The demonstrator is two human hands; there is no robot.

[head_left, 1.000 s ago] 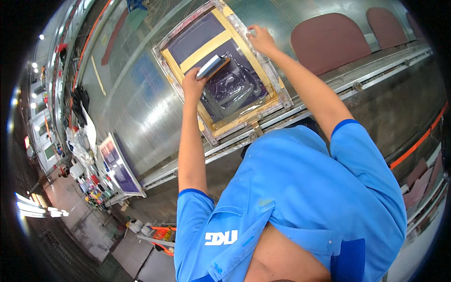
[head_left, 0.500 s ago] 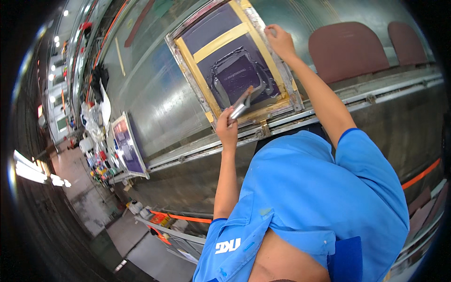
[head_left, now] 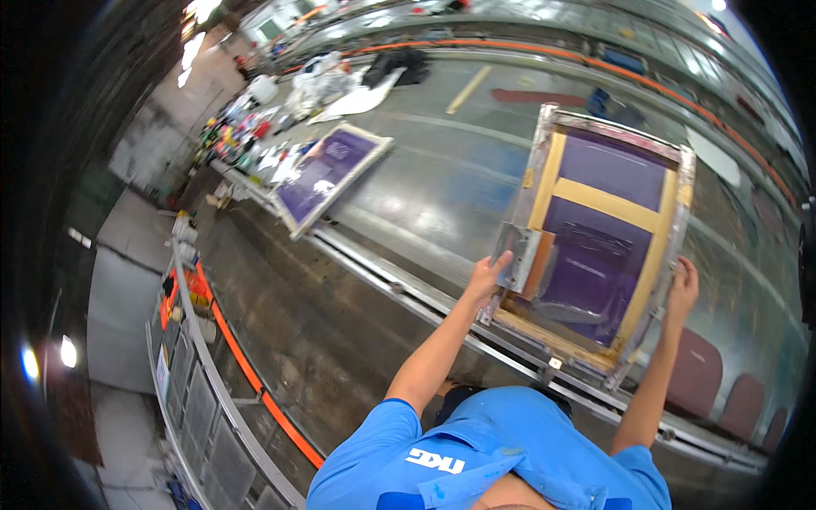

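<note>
A silk-screen printing frame point(head_left: 685, 183) with purple mesh and yellow tape borders lies over the long table in front of me. My left hand point(head_left: 490, 276) is closed on a squeegee point(head_left: 534, 260) with a metal holder and an orange-brown blade, at the frame's left side. Dark wet ink point(head_left: 565, 313) lies in a band along the lower part of the taped window, below a dark purple patch. My right hand point(head_left: 682, 287) has its fingers curled at the frame's right edge, gripping it; its fingertips are partly hidden.
Brown rounded panels point(head_left: 693, 374) lie on the table to the right. A second purple screen point(head_left: 333, 174) overhangs the table edge at left, near colourful containers point(head_left: 234, 132) and plastic bags point(head_left: 323, 85). A metal rail point(head_left: 408, 296) runs along the near edge; a grey rack point(head_left: 204, 382) stands lower left.
The view has turned, so the frame appears farther right. The squeegee has moved from the lower mesh to the frame's left side. My right hand stays at the right edge; the ink looks thinner.
</note>
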